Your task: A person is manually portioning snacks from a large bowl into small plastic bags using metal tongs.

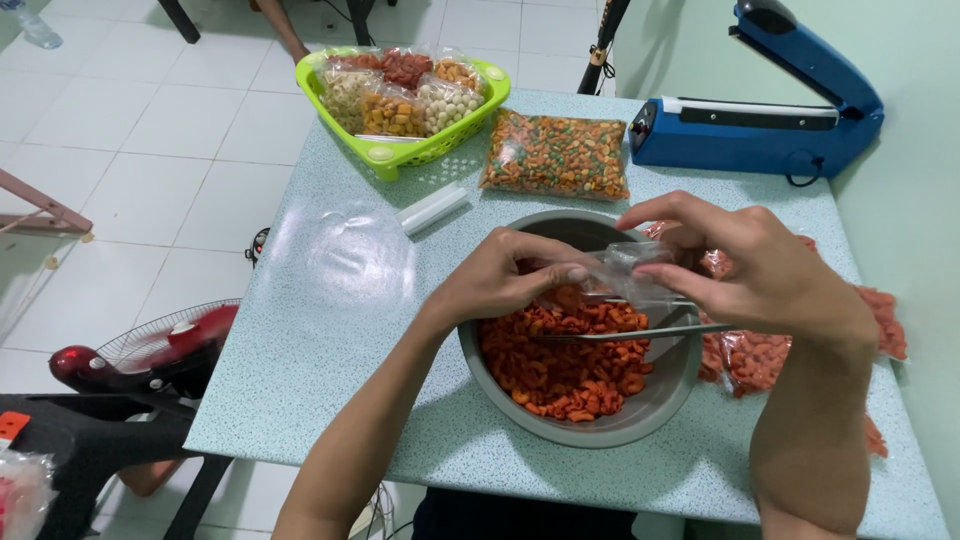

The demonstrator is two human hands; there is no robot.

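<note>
Head view: left hand [500,275] and right hand [745,265] both pinch small clear bag [630,275], empty, above grey bowl [650,405] of orange snacks [560,365] on worktop [330,330]. Filled orange packs [755,360] at right; bowl about half full, much unpacked.

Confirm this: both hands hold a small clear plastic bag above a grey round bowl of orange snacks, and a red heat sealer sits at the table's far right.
Not quite. The head view shows the heat sealer is blue, not red. The rest holds: left hand and right hand hold the small clear plastic bag above the grey round bowl of orange snacks.
</note>
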